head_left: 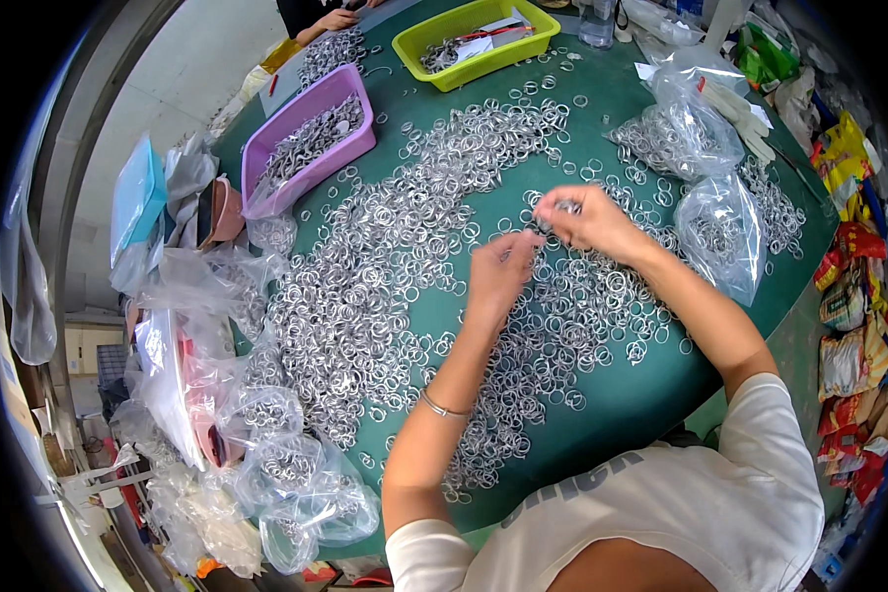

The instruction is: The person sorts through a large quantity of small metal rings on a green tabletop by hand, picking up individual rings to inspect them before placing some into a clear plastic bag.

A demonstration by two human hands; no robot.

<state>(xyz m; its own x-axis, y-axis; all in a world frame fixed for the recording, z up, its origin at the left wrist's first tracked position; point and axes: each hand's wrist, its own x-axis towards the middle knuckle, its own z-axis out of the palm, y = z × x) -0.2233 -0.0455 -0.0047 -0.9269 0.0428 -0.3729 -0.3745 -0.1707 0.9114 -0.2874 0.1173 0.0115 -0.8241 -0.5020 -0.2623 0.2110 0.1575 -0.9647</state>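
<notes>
Loose silver metal rings (345,345) cover much of the green table in a broad heap. Over the middle of them, my two hands meet almost fingertip to fingertip. In my right hand (597,225), the fingers curl round a few of the silver rings (567,206). The fingers of my left hand (501,274) are pinched together just below and to the left of it, and whatever lies between their tips is too small to make out. A second spread of rings (523,375) lies beneath my forearms, toward the near edge.
A purple basket (365,109) of metal parts stands at the far left, a yellow-green basket (479,71) at the far middle. Clear plastic bags of rings (717,232) lie at the right, more bags (286,464) at the left. Another person's hand (337,20) shows at the far edge.
</notes>
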